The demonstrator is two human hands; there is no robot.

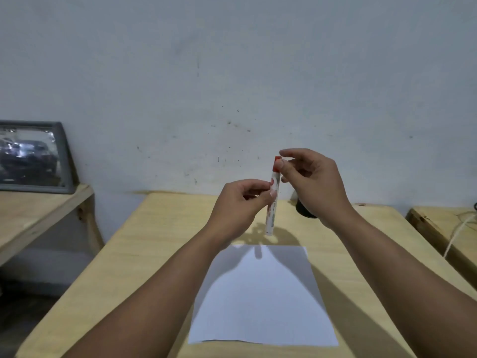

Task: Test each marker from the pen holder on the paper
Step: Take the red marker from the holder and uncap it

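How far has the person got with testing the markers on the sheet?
Barely started. The paper shows no marks, so no marker looks tested yet. In hand: the left hand holds a white marker upright by its barrel while the right hand pinches its red cap at the top. Left: uncapping, scribbling, then any others in the dark pen holder, mostly hidden behind the right hand.
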